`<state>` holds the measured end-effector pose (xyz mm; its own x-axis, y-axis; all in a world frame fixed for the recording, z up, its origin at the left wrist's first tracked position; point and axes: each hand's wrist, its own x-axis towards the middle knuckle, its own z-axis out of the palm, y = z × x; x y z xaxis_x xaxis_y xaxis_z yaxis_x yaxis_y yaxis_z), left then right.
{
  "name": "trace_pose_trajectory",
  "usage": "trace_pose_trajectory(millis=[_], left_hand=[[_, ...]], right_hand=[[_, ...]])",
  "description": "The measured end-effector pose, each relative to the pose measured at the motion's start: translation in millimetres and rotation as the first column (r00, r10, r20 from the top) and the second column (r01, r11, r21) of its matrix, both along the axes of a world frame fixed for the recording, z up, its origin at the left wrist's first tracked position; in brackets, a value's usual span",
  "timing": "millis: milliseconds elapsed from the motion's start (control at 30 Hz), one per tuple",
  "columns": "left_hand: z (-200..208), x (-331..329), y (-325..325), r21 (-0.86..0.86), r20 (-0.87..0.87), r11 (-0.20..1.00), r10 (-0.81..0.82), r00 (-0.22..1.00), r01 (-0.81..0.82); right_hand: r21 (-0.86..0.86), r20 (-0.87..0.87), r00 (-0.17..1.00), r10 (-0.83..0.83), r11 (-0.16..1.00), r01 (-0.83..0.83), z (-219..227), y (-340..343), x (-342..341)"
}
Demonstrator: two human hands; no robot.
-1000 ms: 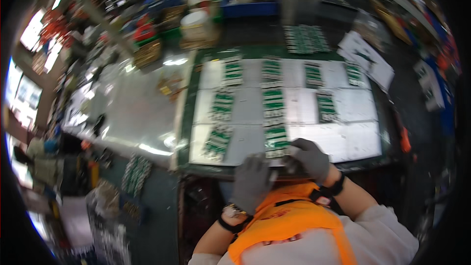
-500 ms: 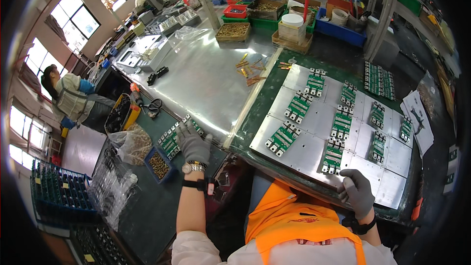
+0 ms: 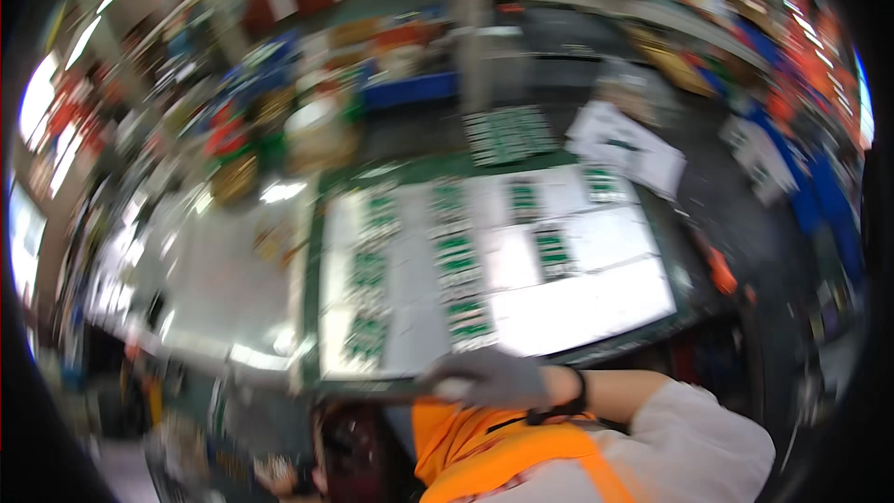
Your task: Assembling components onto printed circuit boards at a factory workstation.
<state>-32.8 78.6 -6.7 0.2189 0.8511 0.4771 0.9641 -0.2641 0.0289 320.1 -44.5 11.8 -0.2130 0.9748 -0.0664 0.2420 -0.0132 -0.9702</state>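
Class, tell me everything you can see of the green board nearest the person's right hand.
The green board looks like a roughly rectangular circuit board, its green middle flanked by paler far and near ends; blur hides finer parts. It lies flat on the shiny, metal-looking panel, near the panel's front edge, with another board lined up beyond it. The right hand is close by its near end; whether they touch is unclear.

Beyond the right hand (image 3: 489,380), a green table (image 3: 428,169) carries metal plates (image 3: 582,307) in rows, with small green boards (image 3: 467,319) lying on them. Farther past the hand, a dark worktop (image 3: 400,138) bears a batch of green boards (image 3: 509,135) and, rightward, white papers (image 3: 629,154).
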Motion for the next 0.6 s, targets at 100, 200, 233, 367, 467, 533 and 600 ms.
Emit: trace_pose_trajectory(millis=[100, 200, 233, 367, 467, 533, 600], left_hand=[[28.1, 58.1, -46.0, 0.104, 0.063, 0.979, -0.184, 0.981, 0.177], [35.1, 101.8, -86.9, -0.160, 0.109, 0.946, -0.269, 0.957, 0.284], [33.2, 113.9, -86.9, -0.164, 0.106, 0.865, -0.463, 0.880, 0.475], [23.9, 138.5, -82.8, -0.002, -0.022, 0.629, -0.778, 0.628, 0.778], [21.9, 142.8, -79.6, 0.010, 0.018, 0.570, -0.821, 0.570, 0.821], [19.5, 144.2, -79.2, -0.083, 0.175, 0.591, -0.784, 0.596, 0.802], [14.3, 143.7, -81.6, -0.209, 0.492, 0.607, -0.612, 0.619, 0.766]], right_hand=[[-0.264, -0.429, 0.903, 0.000, 0.956, -0.125, -15.8, 12.6, -18.1], [-0.351, -0.672, 0.733, -0.103, 0.916, -0.193, -33.5, 23.9, -34.2], [-0.349, -0.667, 0.737, -0.110, 0.920, -0.179, -39.9, 25.5, -38.2], [0.536, 0.020, 0.997, -0.077, 0.842, 0.055, -57.5, 39.1, -42.2], [0.474, -0.276, 0.951, -0.141, 0.841, 0.262, -55.7, 40.2, -33.2], [0.285, -0.395, 0.898, -0.196, 0.903, 0.322, -48.3, 29.4, -27.4], [0.104, -0.541, 0.834, -0.109, 0.975, 0.195, -34.1, 26.4, -21.2]])
